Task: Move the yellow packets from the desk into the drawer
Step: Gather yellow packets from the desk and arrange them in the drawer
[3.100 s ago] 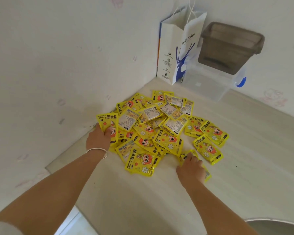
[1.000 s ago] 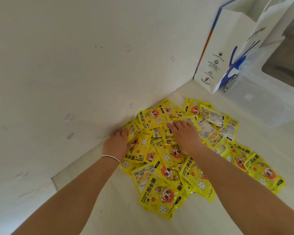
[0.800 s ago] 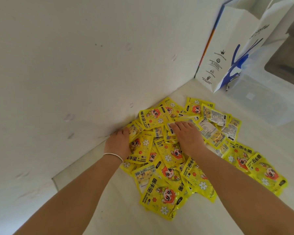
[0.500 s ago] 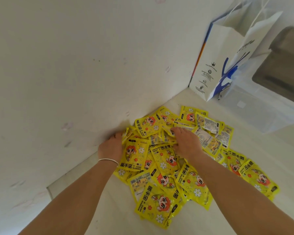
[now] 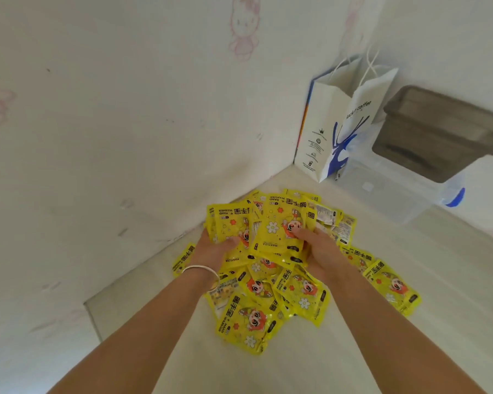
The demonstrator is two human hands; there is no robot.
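The task was only at its beginning. Both hands had a bundle of hand-warmer packets point(image 5: 271, 226) gathered between them, lifted a little above the heap, but no drawer was in view, so as far as the picture showed, nothing was put away yet. The left hand point(image 5: 214, 250) gripped the bundle from its side, the thumb curled over the front of the packets. The right hand point(image 5: 320, 251) held the other side, its fingers point(image 5: 302, 233) bent across the face of the front packet. The bundle stood nearly upright, fanned out, with the printed fronts toward the camera.

Most of the work was left. Many loose packets point(image 5: 256, 314) lay overlapping on the desk point(image 5: 410, 351) under and around the wrists, and a few more point(image 5: 390, 288) lay apart to the right, near the forearm. I judged that several more handfuls would be needed.

The packets were flat, rectangular pouches of glossy yellow film with crimped edges, printed with a red-haired cartoon face, white flowers and the words "HAND WARMER". They looked slippery and thin, so a fanned bundle could easily lose one or two from the middle. The desk was pale and matte, with a faint wood grain. A thin silver bangle point(image 5: 201, 270) sat on the left wrist.

In the corner stood a stiff white paper bag point(image 5: 336, 129) with a blue deer print and cord handles. Just beside it was a clear plastic box point(image 5: 387, 191), and a smoky brown plastic container point(image 5: 439, 135) rested on top of it.
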